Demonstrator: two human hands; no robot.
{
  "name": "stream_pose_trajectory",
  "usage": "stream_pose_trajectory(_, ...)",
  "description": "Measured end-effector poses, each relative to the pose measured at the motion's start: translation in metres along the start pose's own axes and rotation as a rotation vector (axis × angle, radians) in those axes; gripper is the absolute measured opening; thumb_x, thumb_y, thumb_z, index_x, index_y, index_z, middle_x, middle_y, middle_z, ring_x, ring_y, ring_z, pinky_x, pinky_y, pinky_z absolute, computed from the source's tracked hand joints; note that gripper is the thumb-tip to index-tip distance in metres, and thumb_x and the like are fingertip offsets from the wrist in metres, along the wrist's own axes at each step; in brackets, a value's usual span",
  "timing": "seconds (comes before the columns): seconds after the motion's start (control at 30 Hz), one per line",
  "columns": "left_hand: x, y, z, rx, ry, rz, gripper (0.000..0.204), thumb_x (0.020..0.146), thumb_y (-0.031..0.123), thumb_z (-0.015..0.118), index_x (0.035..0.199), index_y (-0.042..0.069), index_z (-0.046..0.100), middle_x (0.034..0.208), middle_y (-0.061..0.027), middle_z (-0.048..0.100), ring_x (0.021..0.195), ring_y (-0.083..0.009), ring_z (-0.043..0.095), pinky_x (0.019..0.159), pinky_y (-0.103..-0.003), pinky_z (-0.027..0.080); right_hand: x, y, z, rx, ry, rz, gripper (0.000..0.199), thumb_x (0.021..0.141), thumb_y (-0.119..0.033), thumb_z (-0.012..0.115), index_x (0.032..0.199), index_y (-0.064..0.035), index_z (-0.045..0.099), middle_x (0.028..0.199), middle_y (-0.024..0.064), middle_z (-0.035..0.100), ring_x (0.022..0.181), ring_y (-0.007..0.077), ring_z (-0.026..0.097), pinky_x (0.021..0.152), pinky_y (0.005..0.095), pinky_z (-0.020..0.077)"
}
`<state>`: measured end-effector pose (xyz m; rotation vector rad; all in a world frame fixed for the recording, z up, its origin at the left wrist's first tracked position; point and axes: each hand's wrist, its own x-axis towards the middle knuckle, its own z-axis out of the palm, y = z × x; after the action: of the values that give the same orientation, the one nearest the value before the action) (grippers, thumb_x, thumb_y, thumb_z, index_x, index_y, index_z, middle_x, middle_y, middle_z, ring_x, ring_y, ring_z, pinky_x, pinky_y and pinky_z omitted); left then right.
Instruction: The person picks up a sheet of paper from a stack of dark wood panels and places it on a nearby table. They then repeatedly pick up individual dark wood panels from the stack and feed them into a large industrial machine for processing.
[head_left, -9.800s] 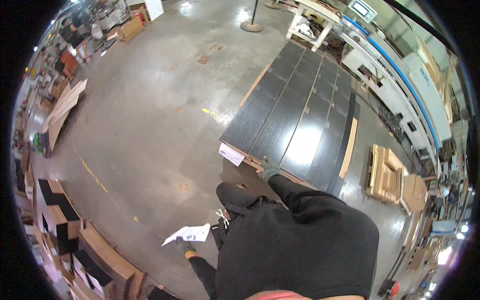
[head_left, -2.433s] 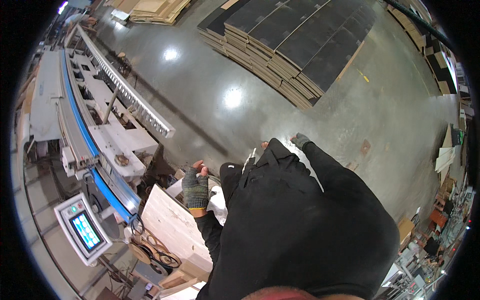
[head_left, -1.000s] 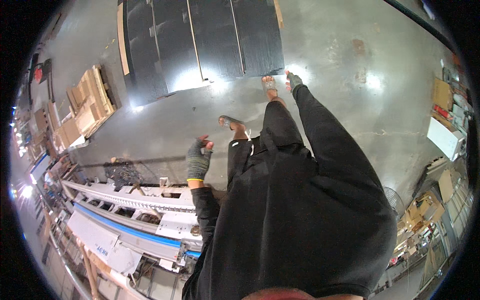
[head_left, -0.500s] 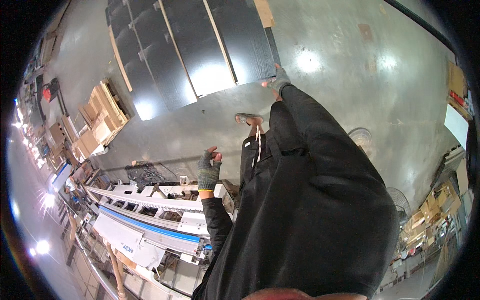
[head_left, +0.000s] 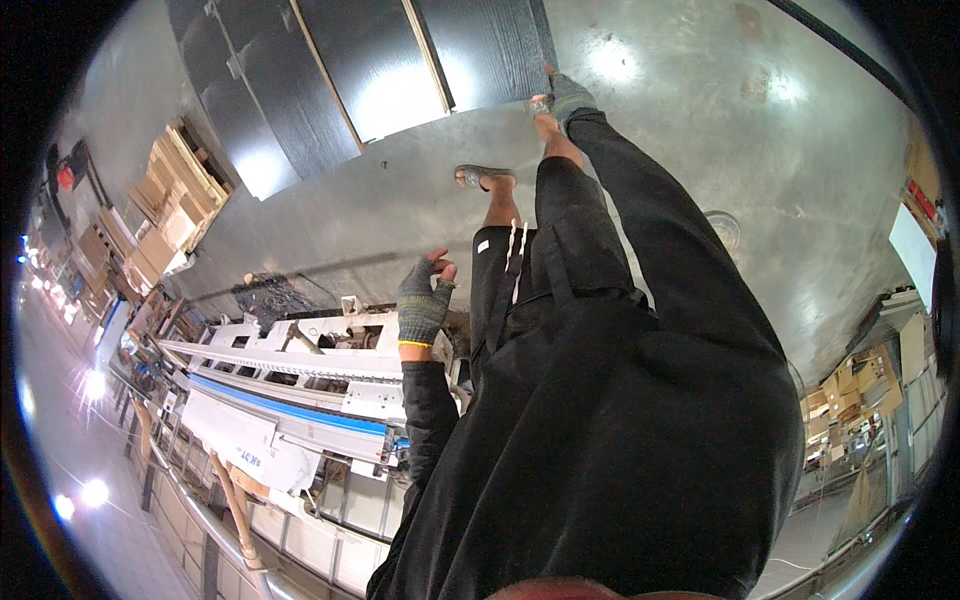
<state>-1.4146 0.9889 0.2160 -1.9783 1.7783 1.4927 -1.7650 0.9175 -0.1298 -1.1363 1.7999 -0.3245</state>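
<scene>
Large black panels (head_left: 487,45) with a faint wood-grain sheen lie side by side at the top, pale strips showing between some of them. My right hand (head_left: 571,97), in a grey fingerless glove, is at the near right corner of the rightmost panel, its fingers closed on the edge; the undersides of the fingers are hidden. Lower and to the left, my left hand (head_left: 424,305) wears a similar glove with a yellow cuff. It hangs in the air with fingers loosely bent and apart, nothing in it, above the end of a long white machine (head_left: 345,372).
Stacked wooden boards (head_left: 185,190) sit on the floor at left. A dark tangled heap (head_left: 275,298) lies behind the machine, which carries a blue strip (head_left: 290,402). Cardboard pieces (head_left: 860,385) stand at far right. My sandaled foot (head_left: 485,178) rests on the grey floor.
The panels, boards and machine sit higher or farther left in view as my body shifts. My right hand stays at the panel's corner; my left hand remains raised, its fingers slightly more bent.
</scene>
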Motion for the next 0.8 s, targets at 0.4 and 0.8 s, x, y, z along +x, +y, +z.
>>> stream_pose_trajectory(0.4,0.036,-0.014,0.044,-0.066,0.025,0.066,0.033,0.091,0.026,0.069,0.118,0.010,0.063,0.093,-0.0111,0.072,0.089,-0.0270,0.070,0.080,-0.038,0.053,0.020,0.047,-0.004,0.173,-0.159,-0.137,0.091,0.071,-0.045,0.087,0.138,0.0007,0.046,0.123,0.0171,0.062,0.107,0.0277,0.063,0.089,0.0388,0.0523)
stream_pose_trajectory(0.8,0.075,-0.028,0.088,-0.227,0.046,-0.014,0.030,0.090,0.029,0.070,0.114,0.013,0.062,0.088,-0.0108,0.071,0.081,-0.0297,0.070,0.074,-0.040,0.053,0.025,0.011,-0.021,0.812,-0.216,0.323,0.027,0.086,-0.024,0.079,0.100,-0.0050,0.064,0.094,0.0038,0.066,0.086,0.0165,0.066,0.078,0.0314,0.0574)
